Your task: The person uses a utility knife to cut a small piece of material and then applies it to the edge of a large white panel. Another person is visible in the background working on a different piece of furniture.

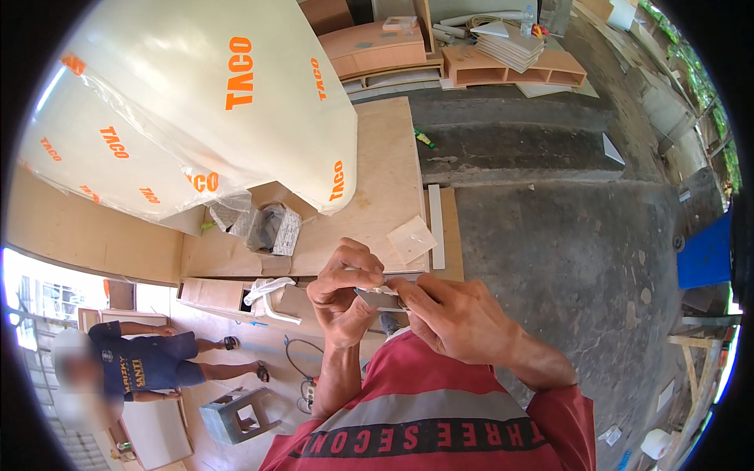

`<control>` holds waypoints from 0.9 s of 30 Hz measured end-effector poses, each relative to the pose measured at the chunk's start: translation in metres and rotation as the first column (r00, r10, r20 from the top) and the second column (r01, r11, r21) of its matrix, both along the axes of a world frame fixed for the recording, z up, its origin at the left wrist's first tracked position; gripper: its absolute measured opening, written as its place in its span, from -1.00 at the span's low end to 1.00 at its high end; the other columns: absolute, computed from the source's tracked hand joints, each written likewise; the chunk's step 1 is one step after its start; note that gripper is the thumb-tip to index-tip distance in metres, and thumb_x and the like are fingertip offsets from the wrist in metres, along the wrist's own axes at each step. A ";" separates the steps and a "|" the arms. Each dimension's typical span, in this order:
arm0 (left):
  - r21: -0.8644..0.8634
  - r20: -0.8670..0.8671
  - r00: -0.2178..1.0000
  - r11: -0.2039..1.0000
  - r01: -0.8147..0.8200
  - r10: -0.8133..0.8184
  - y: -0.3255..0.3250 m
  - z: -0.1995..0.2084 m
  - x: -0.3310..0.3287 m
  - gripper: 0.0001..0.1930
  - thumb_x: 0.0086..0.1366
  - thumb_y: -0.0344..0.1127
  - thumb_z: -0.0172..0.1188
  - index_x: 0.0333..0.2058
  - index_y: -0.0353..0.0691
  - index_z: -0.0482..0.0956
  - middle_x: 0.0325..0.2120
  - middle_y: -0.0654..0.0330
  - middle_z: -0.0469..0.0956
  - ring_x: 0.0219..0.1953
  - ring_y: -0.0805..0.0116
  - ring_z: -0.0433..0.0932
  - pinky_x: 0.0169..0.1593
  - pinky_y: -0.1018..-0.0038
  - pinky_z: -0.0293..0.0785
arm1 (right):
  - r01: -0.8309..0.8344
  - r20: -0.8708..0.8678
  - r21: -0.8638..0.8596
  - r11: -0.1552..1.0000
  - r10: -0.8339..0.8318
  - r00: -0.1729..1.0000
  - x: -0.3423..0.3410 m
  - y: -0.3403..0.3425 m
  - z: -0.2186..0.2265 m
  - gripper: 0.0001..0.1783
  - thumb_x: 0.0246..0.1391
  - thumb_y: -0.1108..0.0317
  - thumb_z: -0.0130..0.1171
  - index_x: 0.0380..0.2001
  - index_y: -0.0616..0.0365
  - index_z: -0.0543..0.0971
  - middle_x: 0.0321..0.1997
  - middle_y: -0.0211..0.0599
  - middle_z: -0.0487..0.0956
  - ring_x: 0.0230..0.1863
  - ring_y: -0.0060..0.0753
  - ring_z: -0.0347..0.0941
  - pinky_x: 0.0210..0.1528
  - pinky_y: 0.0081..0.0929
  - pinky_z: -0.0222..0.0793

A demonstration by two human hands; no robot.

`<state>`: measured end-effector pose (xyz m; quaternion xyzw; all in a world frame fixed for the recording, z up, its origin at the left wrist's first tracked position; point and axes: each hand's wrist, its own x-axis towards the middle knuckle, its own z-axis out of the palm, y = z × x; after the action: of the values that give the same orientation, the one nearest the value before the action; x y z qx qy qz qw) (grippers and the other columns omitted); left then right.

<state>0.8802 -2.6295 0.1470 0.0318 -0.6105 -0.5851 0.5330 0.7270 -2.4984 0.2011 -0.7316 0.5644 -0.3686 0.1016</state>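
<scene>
My left hand (pixel 339 297) and my right hand (pixel 463 320) meet in front of my red shirt, both closed. Between their fingertips is a small flat grey metal piece (pixel 380 299), whose exact kind I cannot make out. Fingers of both hands pinch it and cover part of it. Just beyond the hands lies a thin square of pale wood (pixel 411 239) on the plywood top (pixel 377 180). Farther left on that top stands an open cardboard box (pixel 276 229) with grey, plastic-wrapped contents.
A large sheet-wrapped panel (pixel 196 94) with orange print rises at the left. Another person (pixel 153 357) stands beyond it, near a grey stool (pixel 239 412). Stacked white tiles (pixel 506 49) rest on a low wooden cabinet (pixel 471 71). A blue bin (pixel 703 247) stands far right.
</scene>
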 end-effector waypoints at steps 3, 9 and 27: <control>-0.010 -0.002 1.000 1.000 0.005 -0.005 -0.001 0.000 0.001 -0.74 0.14 -0.27 0.49 -0.28 -0.32 0.72 -0.35 0.07 0.60 -0.24 0.23 0.46 -0.20 0.35 0.38 | -0.001 -0.013 0.013 1.000 0.001 1.000 -0.001 0.001 0.001 -0.55 0.12 0.40 0.25 0.09 0.27 0.49 -0.29 -0.27 0.56 -0.37 -0.26 0.63 -0.35 -0.34 0.58; -0.003 -0.012 1.000 1.000 0.010 -0.010 0.000 0.003 0.000 -0.73 0.13 -0.27 0.50 -0.28 -0.33 0.72 -0.36 0.08 0.60 -0.24 0.22 0.46 -0.19 0.35 0.37 | 0.000 -0.021 0.019 1.000 0.001 1.000 0.000 0.001 0.001 -0.56 0.13 0.39 0.25 0.08 0.27 0.48 -0.27 -0.25 0.56 -0.36 -0.26 0.63 -0.35 -0.33 0.58; -0.063 0.123 0.992 0.998 -0.029 0.037 -0.002 0.003 0.004 -0.75 0.09 -0.30 0.53 -0.32 -0.34 0.74 -0.38 0.11 0.60 -0.26 0.27 0.45 -0.20 0.39 0.35 | 0.005 -0.163 -0.019 1.000 -0.008 0.987 -0.002 -0.007 -0.003 -0.62 0.22 0.34 0.17 0.03 0.33 0.44 -0.34 -0.22 0.53 -0.36 -0.28 0.65 -0.38 -0.37 0.59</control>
<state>0.8840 -2.6313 0.1503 0.0617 -0.6594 -0.5540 0.5044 0.7252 -2.5050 0.1986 -0.7584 0.5696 -0.3132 0.0471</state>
